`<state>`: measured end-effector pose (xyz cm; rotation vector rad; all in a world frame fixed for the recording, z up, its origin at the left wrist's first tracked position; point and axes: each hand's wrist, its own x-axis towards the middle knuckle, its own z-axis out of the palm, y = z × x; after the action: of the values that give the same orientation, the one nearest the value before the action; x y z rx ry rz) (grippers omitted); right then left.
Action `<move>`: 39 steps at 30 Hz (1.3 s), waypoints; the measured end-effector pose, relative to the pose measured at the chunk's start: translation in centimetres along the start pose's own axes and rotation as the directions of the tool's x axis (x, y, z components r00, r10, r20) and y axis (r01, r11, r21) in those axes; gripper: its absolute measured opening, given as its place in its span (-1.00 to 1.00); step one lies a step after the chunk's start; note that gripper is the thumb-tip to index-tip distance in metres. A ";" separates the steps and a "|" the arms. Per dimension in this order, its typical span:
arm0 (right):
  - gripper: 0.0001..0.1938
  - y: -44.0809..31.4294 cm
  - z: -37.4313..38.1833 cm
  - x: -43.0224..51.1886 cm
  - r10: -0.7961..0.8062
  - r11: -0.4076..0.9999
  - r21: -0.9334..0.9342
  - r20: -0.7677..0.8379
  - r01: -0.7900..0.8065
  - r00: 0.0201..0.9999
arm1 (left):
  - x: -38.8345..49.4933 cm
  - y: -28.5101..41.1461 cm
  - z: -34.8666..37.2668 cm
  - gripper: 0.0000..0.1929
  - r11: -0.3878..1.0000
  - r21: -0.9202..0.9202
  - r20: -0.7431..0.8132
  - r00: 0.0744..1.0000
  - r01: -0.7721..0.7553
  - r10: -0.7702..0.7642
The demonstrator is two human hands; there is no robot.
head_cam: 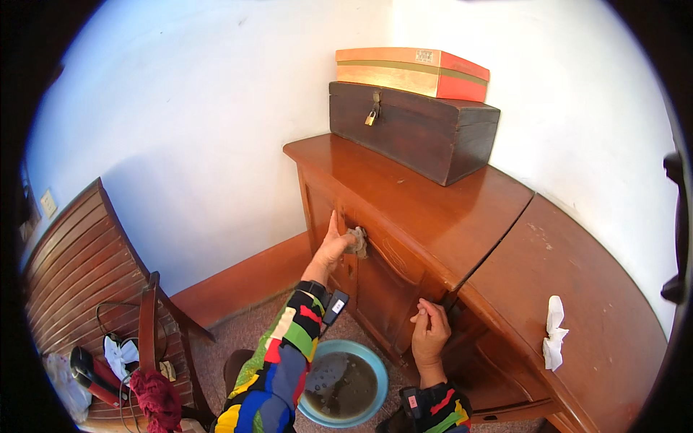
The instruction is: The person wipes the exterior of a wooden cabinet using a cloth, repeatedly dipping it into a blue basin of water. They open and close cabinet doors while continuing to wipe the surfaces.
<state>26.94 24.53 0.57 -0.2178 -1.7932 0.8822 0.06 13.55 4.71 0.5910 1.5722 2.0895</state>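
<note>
My left hand (331,246) reaches to the front of a reddish-brown wooden cabinet (400,189) and presses a crumpled grey-brown cloth (358,242) against it, just under the top edge. Near the cabinet's lower front, by the gap between it and the adjoining cabinet, my right hand (430,327) is raised with its fingers curled and somewhat apart, and no object shows in it. Between my arms, a light-blue basin (383,379) of murky water stands on the floor.
A dark wooden chest (395,122) with a brass padlock (371,118) carries an orange-red box (387,76). Crumpled white tissue (554,335) lies on the right-hand cabinet (584,270). At left, a slatted wooden bench (81,254) holds a thermos (97,376), cables and a dark red cloth (155,399).
</note>
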 end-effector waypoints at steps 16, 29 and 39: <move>-0.81 0.4 1.3 -0.5 0.048 0.996 -0.075 0.081 -0.042 0.996 | -2.1 0.6 -4.5 -0.25 0.947 0.318 -0.042 0.998 -0.038 0.055; -0.74 -5.2 2.7 0.6 -0.247 0.930 -0.261 0.078 0.259 0.966 | -7.3 -0.3 -8.4 -0.29 0.944 0.308 -0.070 0.987 -0.119 0.147; -0.63 -9.4 3.8 1.7 -0.131 0.948 -0.277 0.113 0.158 0.985 | -17.0 3.2 -10.0 -0.38 0.968 0.247 -0.092 0.993 -0.055 0.080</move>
<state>25.33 17.03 7.43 -0.2283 -1.9948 0.5347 7.54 -4.92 4.14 0.6381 1.9100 2.0174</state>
